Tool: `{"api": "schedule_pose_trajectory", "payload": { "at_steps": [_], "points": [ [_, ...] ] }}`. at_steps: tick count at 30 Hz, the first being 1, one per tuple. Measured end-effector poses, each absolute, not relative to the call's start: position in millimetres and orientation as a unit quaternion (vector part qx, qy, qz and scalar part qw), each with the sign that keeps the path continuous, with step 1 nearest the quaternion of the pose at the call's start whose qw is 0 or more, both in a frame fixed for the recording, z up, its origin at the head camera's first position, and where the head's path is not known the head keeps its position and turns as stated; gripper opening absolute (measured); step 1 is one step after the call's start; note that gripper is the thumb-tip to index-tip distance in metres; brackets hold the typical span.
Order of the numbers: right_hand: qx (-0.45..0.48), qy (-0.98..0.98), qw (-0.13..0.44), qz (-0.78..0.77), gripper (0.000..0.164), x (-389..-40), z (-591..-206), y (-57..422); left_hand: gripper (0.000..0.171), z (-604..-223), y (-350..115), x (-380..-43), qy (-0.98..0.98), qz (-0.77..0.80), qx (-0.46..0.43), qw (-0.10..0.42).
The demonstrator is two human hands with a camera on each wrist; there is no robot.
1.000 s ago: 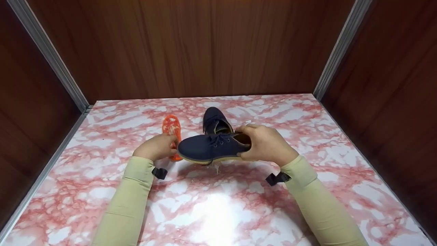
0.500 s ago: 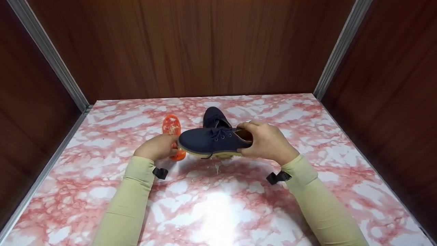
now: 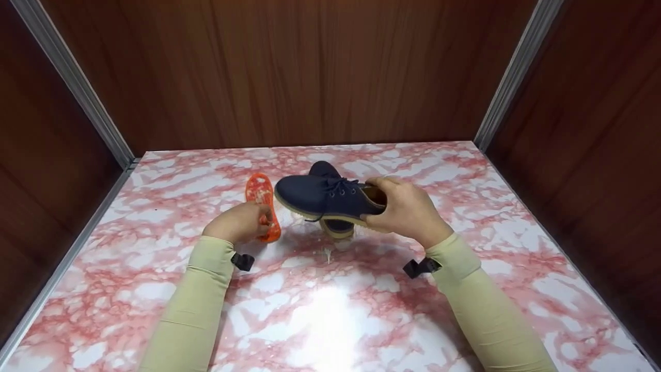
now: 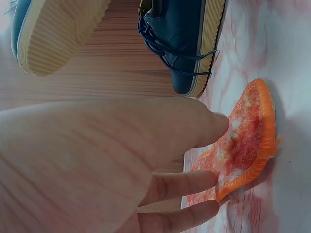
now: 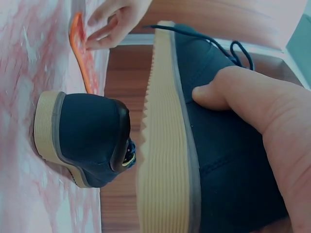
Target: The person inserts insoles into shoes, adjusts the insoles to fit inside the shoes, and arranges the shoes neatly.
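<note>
My right hand [image 3: 405, 209] grips a navy lace-up shoe [image 3: 312, 196] round its heel and collar, toe pointing left. Its pale ribbed sole and one dangling lace show in the right wrist view. Clear of the table, it overlaps a second navy shoe [image 5: 90, 131], which rests sole-down behind and below it. My left hand [image 3: 240, 222] is over a shoe-shaped insole [image 3: 259, 188] with an orange rim. In the left wrist view the thumb and two fingers reach out loosely, fingertips right at the insole [image 4: 243, 131]; the remaining fingers are hidden.
The table [image 3: 330, 310] has a red and white marbled top with a bright light reflection near the front. Brown wood-grain panels [image 3: 320, 72] stand at the back and both sides, with grey metal posts [image 3: 516, 77] at the corners. Black wrist straps sit at both cuffs.
My right hand has raised the shoe and moved it away from me, slightly right. Its toe has come away from beside my left hand, which has hardly moved. More of the lower shoe's heel shows.
</note>
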State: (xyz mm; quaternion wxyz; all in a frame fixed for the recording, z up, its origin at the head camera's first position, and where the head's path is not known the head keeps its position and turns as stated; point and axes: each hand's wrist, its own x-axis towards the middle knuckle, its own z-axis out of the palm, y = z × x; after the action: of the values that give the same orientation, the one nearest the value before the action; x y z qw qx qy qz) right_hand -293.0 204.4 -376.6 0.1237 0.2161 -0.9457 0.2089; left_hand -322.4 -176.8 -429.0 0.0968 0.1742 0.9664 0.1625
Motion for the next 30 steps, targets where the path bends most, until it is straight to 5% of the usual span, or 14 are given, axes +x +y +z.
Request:
{"api": "schedule_pose_trajectory", "payload": {
  "at_steps": [21,30],
  "points": [
    [0.1,-0.95,0.186,0.23,0.07,-304.1,-379.4,216.9,0.015,-429.8,-176.7,-323.9,0.963,0.157,0.201,0.08],
    [0.059,-0.956,0.171,0.232,0.069,-312.7,-380.8,224.8,0.019,-431.4,-178.0,-326.0,0.967,0.146,0.182,0.098]
  ]
}}
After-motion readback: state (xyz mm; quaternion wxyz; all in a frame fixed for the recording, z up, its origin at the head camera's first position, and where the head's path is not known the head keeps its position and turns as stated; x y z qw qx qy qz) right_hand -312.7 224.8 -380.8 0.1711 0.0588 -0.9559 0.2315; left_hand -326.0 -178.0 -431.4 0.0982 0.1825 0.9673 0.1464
